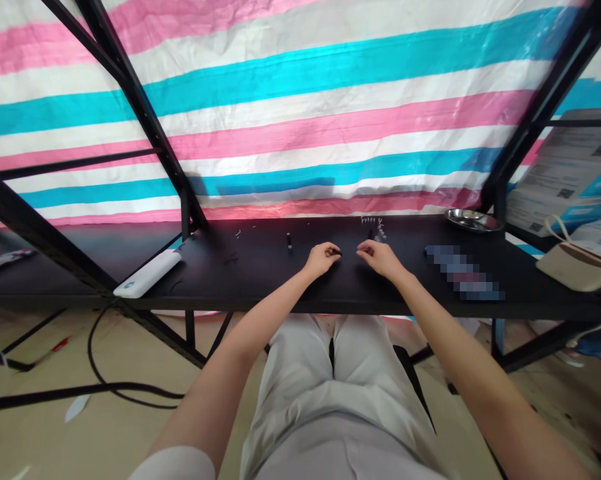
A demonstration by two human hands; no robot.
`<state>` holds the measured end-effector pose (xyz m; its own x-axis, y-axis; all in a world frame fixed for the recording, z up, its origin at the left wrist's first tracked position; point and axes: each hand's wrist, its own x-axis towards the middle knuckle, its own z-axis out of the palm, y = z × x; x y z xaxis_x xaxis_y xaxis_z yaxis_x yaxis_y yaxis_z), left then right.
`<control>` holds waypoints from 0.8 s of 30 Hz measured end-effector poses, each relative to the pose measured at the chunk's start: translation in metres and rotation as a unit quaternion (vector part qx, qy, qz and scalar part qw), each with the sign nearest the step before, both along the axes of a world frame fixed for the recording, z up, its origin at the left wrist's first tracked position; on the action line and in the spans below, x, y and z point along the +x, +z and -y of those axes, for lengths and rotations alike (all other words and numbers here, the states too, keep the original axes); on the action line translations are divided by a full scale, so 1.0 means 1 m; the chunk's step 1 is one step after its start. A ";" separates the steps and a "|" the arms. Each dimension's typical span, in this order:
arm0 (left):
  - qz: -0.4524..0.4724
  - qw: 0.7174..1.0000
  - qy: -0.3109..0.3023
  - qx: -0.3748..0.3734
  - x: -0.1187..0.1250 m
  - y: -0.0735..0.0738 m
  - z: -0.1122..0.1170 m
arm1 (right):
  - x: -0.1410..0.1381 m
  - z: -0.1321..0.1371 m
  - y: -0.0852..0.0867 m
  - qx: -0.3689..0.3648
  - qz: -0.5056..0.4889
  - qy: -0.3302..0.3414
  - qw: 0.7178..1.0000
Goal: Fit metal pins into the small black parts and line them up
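My left hand (322, 259) is above the black tabletop, its fingers closed on a small black piece (337, 252). Just to the right, my right hand (379, 257) is pinched with thumb and fingers together; whatever it may hold is too small to make out. A gap separates the two hands. Behind my right hand lie several small pale pieces (380, 233), with a short dark piece (371, 235) beside them. Left of my left hand, a small black cylinder with a pale band (289, 241) stands on the table.
A long white device (148, 274) lies at the left by the black metal frame (145, 113). To the right are a blurred blue item (463, 272), a shiny metal dish (473, 221) and a beige bag (578, 265). Striped sheeting (330, 127) hangs behind the table (240, 283).
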<state>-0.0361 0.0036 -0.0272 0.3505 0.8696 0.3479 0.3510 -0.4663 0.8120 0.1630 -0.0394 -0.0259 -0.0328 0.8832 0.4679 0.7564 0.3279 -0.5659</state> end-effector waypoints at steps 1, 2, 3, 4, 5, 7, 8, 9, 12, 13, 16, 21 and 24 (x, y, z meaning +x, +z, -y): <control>-0.008 1.000 0.000 0.001 0.007 0.001 0.001 | 0.010 0.001 0.002 -0.018 0.005 -0.012 1.000; -0.017 1.000 0.001 0.002 0.015 0.002 0.001 | 0.019 0.003 0.005 -0.033 0.011 -0.024 0.999; -0.029 1.000 0.002 0.004 0.023 0.004 0.002 | 0.028 0.004 0.008 -0.048 0.019 -0.040 0.998; -0.044 0.999 0.005 0.006 0.030 0.005 0.002 | 0.036 0.005 0.011 -0.067 0.032 -0.059 0.995; -0.061 0.998 0.009 0.010 0.038 0.007 0.003 | 0.043 0.007 0.013 -0.085 0.045 -0.081 0.992; -0.094 0.995 0.018 0.013 0.052 0.011 0.005 | 0.052 0.009 0.017 -0.107 0.069 -0.127 0.984; -0.107 0.994 0.024 0.012 0.059 0.013 0.006 | 0.055 0.010 0.018 -0.111 0.077 -0.149 0.980; -0.119 0.992 0.031 0.010 0.064 0.015 0.007 | 0.056 0.011 0.018 -0.112 0.082 -0.168 0.976; -0.148 0.987 0.055 -0.004 0.077 0.017 0.008 | 0.055 0.011 0.013 -0.106 0.079 -0.211 0.969; -0.158 0.985 0.062 -0.010 0.080 0.018 0.008 | 0.053 0.010 0.011 -0.105 0.073 -0.220 0.967; -0.181 0.980 0.078 -0.026 0.086 0.016 0.006 | 0.049 0.008 0.003 -0.108 0.057 -0.232 0.965; -0.203 0.976 0.083 -0.006 0.089 0.011 0.005 | 0.044 0.007 -0.003 -0.119 0.076 -0.241 0.960; -0.221 0.971 0.088 0.018 0.090 0.010 0.006 | 0.042 0.008 -0.003 -0.121 0.093 -0.246 0.957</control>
